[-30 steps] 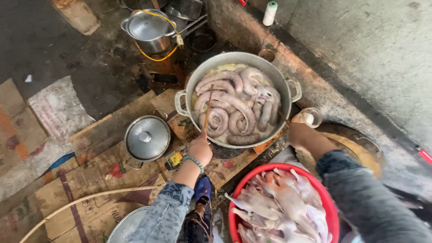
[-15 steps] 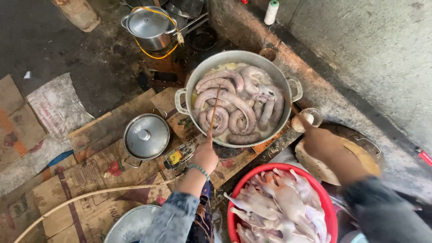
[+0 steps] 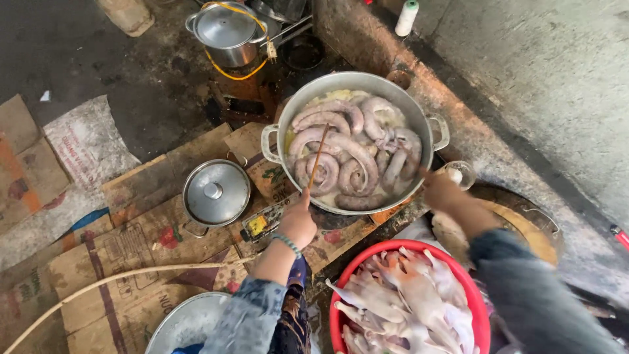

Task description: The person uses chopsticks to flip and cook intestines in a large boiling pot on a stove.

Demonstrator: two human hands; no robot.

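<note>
I am gripping a thin stick (image 3: 318, 156) in my left hand (image 3: 298, 224), its tip dipping among sausage coils (image 3: 347, 157) in the big pot (image 3: 275, 141). My right hand (image 3: 440, 191) is hovering by the pot's right rim; I cannot tell its spread.

The right hand (image 3: 440, 191), which a second ago lay low beside the red round plastic basin of pale plucked poultry (image 3: 475, 303), moved up and forward until it was just beside the rim of the large round metal pot of grey coiled sausages (image 3: 429, 139), near the small clear glass cup (image 3: 458, 173). The left hand (image 3: 298, 223) shifted a little lower, and the thin wooden stick (image 3: 318, 157) it held leaned further over the sausages.
</note>
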